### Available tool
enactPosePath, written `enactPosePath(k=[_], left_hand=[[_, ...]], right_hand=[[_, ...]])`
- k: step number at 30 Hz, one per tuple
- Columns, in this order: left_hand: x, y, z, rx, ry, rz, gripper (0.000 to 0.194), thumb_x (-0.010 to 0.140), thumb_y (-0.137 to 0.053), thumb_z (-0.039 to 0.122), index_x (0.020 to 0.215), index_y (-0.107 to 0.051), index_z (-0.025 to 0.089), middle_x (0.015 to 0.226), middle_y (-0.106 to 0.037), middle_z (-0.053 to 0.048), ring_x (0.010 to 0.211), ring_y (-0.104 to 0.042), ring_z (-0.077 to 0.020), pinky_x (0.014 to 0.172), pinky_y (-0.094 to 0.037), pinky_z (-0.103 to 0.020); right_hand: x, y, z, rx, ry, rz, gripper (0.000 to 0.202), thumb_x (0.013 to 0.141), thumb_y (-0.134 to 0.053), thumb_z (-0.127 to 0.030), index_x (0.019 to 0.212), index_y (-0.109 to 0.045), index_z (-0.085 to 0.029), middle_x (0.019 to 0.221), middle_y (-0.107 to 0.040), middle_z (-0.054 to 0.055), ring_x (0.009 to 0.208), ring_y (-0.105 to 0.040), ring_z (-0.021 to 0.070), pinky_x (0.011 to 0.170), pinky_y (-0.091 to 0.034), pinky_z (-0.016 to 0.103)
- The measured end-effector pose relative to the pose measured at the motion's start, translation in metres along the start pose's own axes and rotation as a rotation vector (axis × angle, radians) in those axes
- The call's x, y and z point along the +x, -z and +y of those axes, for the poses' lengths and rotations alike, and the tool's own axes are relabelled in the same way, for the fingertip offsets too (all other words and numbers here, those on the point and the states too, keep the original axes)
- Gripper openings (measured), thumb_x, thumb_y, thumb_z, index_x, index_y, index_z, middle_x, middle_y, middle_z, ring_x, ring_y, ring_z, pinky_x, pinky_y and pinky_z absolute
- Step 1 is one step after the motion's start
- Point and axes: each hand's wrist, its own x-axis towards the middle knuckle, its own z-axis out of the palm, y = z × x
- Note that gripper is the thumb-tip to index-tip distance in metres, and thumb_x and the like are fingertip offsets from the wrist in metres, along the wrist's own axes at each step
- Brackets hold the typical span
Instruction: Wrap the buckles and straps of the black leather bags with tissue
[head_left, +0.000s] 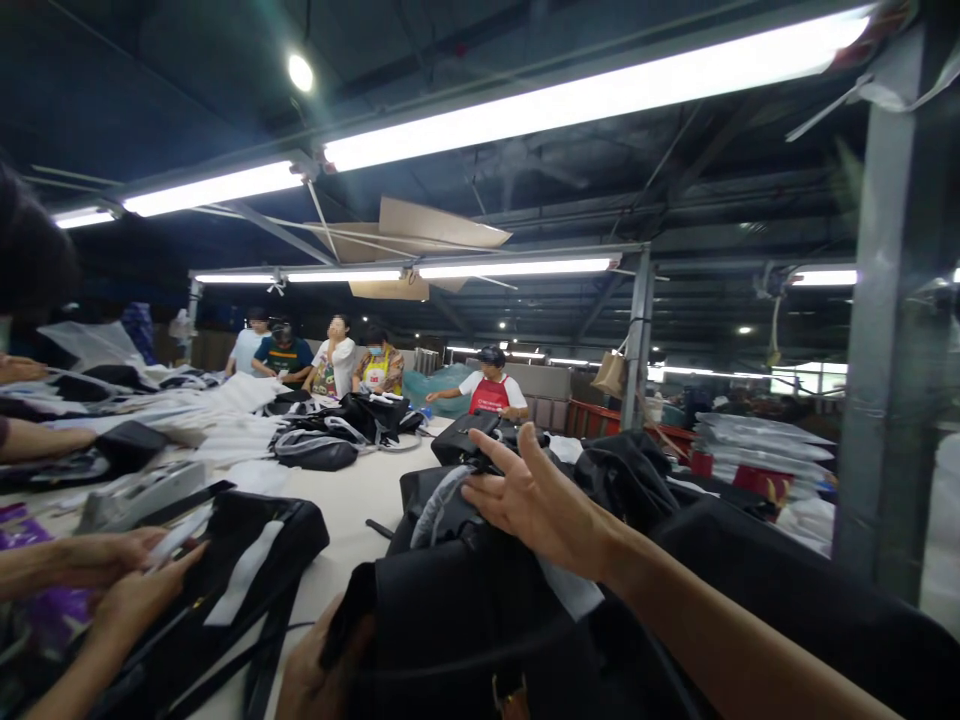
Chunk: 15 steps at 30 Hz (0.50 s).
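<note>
A black bag [450, 610] with a gold-coloured clasp at its front lies right before me. At its left edge is my left hand [311, 660], partly cut off by the frame, with its fingers wrapped behind the black material. Over the top of the bag, my right hand [536, 505] is open with fingers spread and nothing in it. Close to those fingertips a handle in a greyish wrapping [437, 508] curves up. More black bags [619, 475] are piled behind and to the right of my right hand.
At left, a co-worker's hands [142, 570] hold a white piece over another black bag [277, 540]. White sheets [232, 410] and bags cover the far table. A metal post [874, 330] stands at right near stacked clear-wrapped packs [761, 450]. Several people work further back.
</note>
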Motion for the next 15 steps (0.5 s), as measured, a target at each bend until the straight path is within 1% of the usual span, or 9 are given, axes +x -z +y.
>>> enactPosePath(k=[2, 4, 7, 9, 10, 12, 13, 15], left_hand=[[0.007, 0.000, -0.008, -0.008, 0.003, 0.002, 0.049, 0.071, -0.057, 0.066, 0.082, -0.074, 0.021, 0.074, -0.075, -0.004, 0.072, -0.069, -0.0284, 0.066, -0.059, -0.034], [0.011, -0.002, -0.013, -0.014, -0.003, -0.001, 0.049, 0.069, -0.058, 0.067, 0.079, -0.073, 0.022, 0.071, -0.074, -0.004, 0.075, -0.070, -0.0296, 0.063, -0.059, -0.034], [0.013, -0.003, -0.017, -0.014, -0.013, -0.038, 0.046, 0.065, -0.061, 0.066, 0.077, -0.072, 0.022, 0.072, -0.075, -0.005, 0.082, -0.070, -0.0319, 0.065, -0.060, -0.034], [0.015, 0.004, -0.024, -0.051, 0.025, -0.044, 0.043, 0.065, -0.064, 0.064, 0.077, -0.072, 0.024, 0.074, -0.075, -0.004, 0.084, -0.070, -0.0312, 0.068, -0.060, -0.034], [0.019, 0.012, -0.030, -0.082, 0.066, -0.047, 0.041, 0.065, -0.065, 0.064, 0.076, -0.071, 0.024, 0.074, -0.075, -0.004, 0.082, -0.070, -0.0304, 0.068, -0.060, -0.034], [0.028, 0.039, -0.044, -0.143, 0.163, -0.029, 0.044, 0.065, -0.062, 0.068, 0.070, -0.070, 0.026, 0.065, -0.073, -0.003, 0.070, -0.070, -0.0284, 0.060, -0.060, -0.034], [0.034, 0.057, -0.052, -0.156, 0.204, -0.015, 0.048, 0.066, -0.058, 0.073, 0.065, -0.069, 0.026, 0.058, -0.070, -0.003, 0.062, -0.069, -0.0272, 0.054, -0.059, -0.035], [0.043, 0.095, -0.064, -0.155, 0.253, 0.005, 0.059, 0.066, -0.048, 0.082, 0.055, -0.065, 0.026, 0.047, -0.064, -0.003, 0.046, -0.062, -0.0235, 0.043, -0.055, -0.036]], right_hand=[[-0.002, 0.007, 0.003, -0.055, -0.016, -0.032, 0.101, 0.076, -0.023, -0.087, 0.154, -0.006, -0.026, 0.150, -0.040, 0.019, 0.139, -0.039, 0.0254, 0.117, -0.005, 0.044], [-0.006, 0.012, 0.001, -0.049, -0.055, -0.048, 0.103, 0.075, -0.019, -0.088, 0.154, -0.006, -0.024, 0.150, -0.040, 0.021, 0.138, -0.040, 0.0257, 0.117, -0.008, 0.044], [-0.012, 0.014, -0.004, -0.022, -0.110, -0.049, 0.105, 0.073, -0.019, -0.090, 0.154, -0.004, -0.024, 0.153, -0.034, 0.023, 0.137, -0.042, 0.0275, 0.116, -0.015, 0.046], [-0.015, 0.014, -0.004, -0.029, -0.110, -0.047, 0.107, 0.072, -0.022, -0.090, 0.154, -0.002, -0.025, 0.155, -0.029, 0.023, 0.139, -0.039, 0.0279, 0.116, -0.017, 0.047], [-0.015, 0.014, -0.002, -0.043, -0.099, -0.044, 0.108, 0.071, -0.024, -0.091, 0.154, -0.001, -0.025, 0.156, -0.027, 0.023, 0.140, -0.036, 0.0277, 0.116, -0.016, 0.046], [-0.013, 0.016, 0.002, -0.084, -0.069, -0.039, 0.109, 0.071, -0.029, -0.090, 0.154, -0.002, -0.026, 0.158, -0.025, 0.022, 0.143, -0.030, 0.0266, 0.118, -0.013, 0.045], [-0.010, 0.017, 0.004, -0.102, -0.054, -0.035, 0.107, 0.072, -0.031, -0.089, 0.154, -0.002, -0.027, 0.158, -0.024, 0.021, 0.144, -0.029, 0.0262, 0.118, -0.012, 0.044], [-0.001, 0.019, 0.003, -0.115, -0.019, -0.025, 0.102, 0.075, -0.032, -0.087, 0.154, -0.006, -0.028, 0.157, -0.028, 0.020, 0.143, -0.032, 0.0259, 0.118, -0.014, 0.045]])
